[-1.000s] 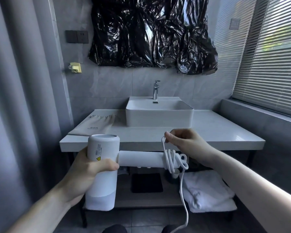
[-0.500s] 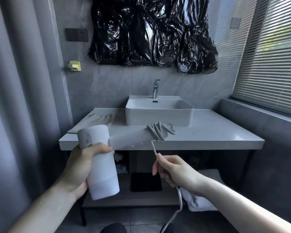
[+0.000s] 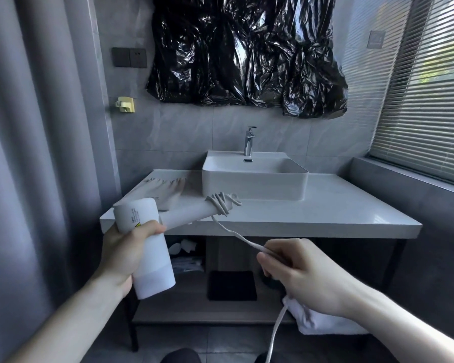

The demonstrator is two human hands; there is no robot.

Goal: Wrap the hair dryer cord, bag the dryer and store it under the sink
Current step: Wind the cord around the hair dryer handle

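The hair dryer (image 3: 144, 244) is being held in front of the surface's front left corner, its body enclosed by the left hand (image 3: 121, 254) in a closed grip, so that the handle is being kept pointing up and away to the right as a spool. The cord (image 3: 236, 235) is being pinched in the right hand (image 3: 296, 273), whose grip is closed on it, and is being drawn taut from the coils near the handle's end, probably to tighten the turn. The cloth bag (image 3: 168, 188) is lying on the surface at its left edge, beside the sink (image 3: 254, 184). Compared with half a second ago, the right hand is being carried further right and the strand pulled straighter.
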